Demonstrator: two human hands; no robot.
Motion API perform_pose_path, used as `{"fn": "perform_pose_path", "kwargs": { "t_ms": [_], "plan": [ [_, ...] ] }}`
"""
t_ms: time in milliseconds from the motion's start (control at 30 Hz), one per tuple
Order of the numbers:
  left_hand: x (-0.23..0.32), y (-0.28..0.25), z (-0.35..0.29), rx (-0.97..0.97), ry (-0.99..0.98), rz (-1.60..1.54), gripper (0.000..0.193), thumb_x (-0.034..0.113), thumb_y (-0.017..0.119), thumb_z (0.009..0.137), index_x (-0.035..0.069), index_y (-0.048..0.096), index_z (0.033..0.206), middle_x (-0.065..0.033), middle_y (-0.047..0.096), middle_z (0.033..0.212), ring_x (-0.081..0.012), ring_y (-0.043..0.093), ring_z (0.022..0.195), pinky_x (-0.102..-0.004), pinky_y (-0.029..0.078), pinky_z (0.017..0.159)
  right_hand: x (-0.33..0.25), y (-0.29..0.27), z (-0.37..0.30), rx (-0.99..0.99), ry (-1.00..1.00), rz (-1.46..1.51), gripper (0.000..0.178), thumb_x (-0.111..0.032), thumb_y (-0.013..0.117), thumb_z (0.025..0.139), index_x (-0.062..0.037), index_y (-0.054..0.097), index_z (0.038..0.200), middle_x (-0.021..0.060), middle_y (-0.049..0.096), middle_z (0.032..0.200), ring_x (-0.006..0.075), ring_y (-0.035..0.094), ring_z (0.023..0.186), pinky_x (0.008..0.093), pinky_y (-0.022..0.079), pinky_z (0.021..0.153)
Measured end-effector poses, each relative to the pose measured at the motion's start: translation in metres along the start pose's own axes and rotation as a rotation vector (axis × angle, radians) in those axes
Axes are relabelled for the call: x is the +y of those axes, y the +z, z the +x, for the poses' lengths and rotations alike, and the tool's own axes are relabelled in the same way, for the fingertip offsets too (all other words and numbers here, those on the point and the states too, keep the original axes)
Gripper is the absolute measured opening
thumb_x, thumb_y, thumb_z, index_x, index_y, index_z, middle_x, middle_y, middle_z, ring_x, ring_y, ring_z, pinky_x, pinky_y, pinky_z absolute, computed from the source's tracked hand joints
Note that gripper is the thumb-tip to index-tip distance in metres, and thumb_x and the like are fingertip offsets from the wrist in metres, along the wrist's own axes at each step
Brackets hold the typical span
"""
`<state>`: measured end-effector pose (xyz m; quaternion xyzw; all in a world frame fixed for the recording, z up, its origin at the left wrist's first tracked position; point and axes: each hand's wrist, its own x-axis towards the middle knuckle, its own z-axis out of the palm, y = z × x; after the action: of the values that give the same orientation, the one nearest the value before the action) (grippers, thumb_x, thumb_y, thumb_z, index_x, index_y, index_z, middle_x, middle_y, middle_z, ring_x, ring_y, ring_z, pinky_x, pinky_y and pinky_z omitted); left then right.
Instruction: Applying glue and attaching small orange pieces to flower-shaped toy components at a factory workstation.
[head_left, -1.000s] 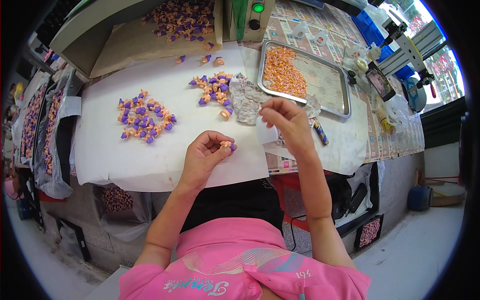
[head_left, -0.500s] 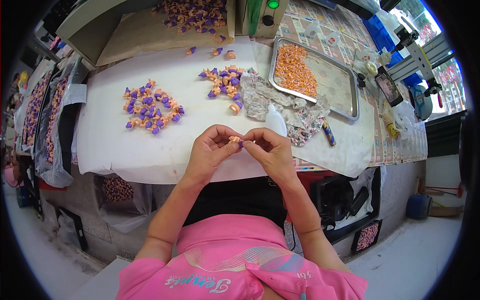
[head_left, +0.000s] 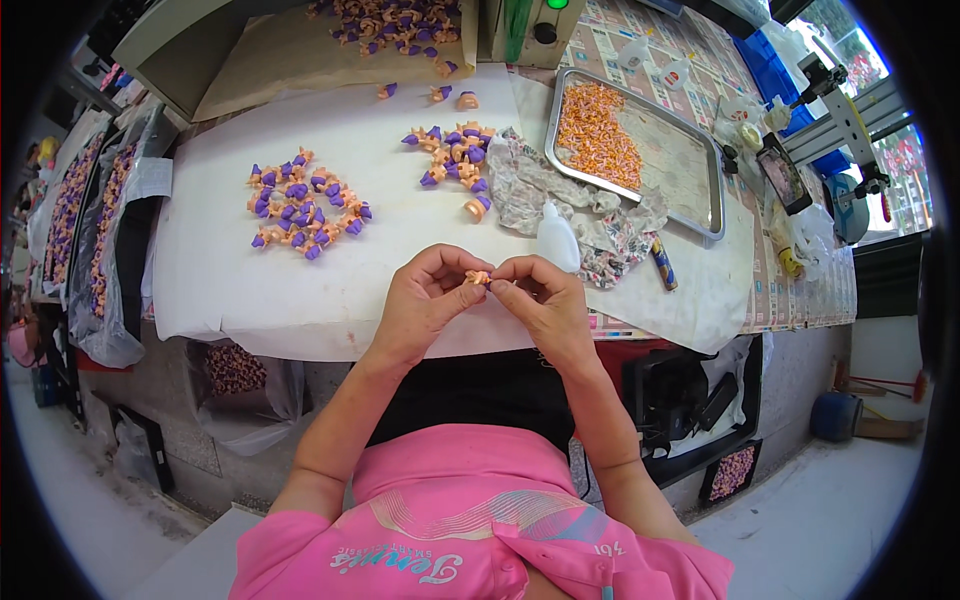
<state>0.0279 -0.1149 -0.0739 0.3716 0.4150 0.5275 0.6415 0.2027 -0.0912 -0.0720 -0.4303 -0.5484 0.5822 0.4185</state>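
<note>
Between my fingertips, above the table's near edge, is a small peach and purple plastic figure part (head_left: 478,277). My left hand (head_left: 425,305) pinches it from the left. From the right, my right hand (head_left: 548,310) closes thumb and finger on its other side, hiding much of it. Beyond my hands lies a cluster of similar purple and peach parts (head_left: 455,160). Farther left, a larger group of such parts (head_left: 305,210) is spread on the white paper (head_left: 240,310). A white squeeze bottle (head_left: 557,238) stands close past my right hand.
A metal tray (head_left: 712,225) at the right holds many small orange pieces (head_left: 598,135). Crumpled cloth (head_left: 520,185) lies against it, near a dark blue tube (head_left: 663,265). A beige machine (head_left: 175,60) with more parts stands at the back. A phone (head_left: 781,175) hangs on a stand.
The part has turned between my fingers, showing more peach and less purple. My hands stay almost in the same place, and the whole view has shifted slightly.
</note>
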Motion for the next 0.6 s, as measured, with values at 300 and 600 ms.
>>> {"fn": "perform_pose_path", "kwargs": {
  "t_ms": [300,600],
  "plan": [
    [-0.011,0.004,-0.002,0.011,0.156,0.069,0.017,0.001,0.068,0.087,0.002,0.062,0.103,-0.0055,0.065,0.102,-0.0098,0.061,0.091,-0.0248,0.051,0.083,0.002,0.0,-0.004,0.044,-0.043,-0.061,0.009,-0.004,0.071,0.082,-0.0015,0.068,0.09,-0.0057,0.059,0.076,-0.0006,0.036,0.057,0.0182,0.029,0.051],
    [-0.013,0.006,-0.003,-0.094,0.209,0.067,0.018,-0.006,0.063,0.087,0.002,0.057,0.103,-0.0078,0.061,0.112,-0.0097,0.058,0.098,-0.0261,0.049,0.089,-0.001,-0.002,-0.013,0.052,-0.16,-0.208,0.011,0.003,0.07,0.08,-0.0021,0.067,0.089,-0.0009,0.059,0.087,0.001,0.046,0.065,0.017,0.034,0.056]
  ]
}}
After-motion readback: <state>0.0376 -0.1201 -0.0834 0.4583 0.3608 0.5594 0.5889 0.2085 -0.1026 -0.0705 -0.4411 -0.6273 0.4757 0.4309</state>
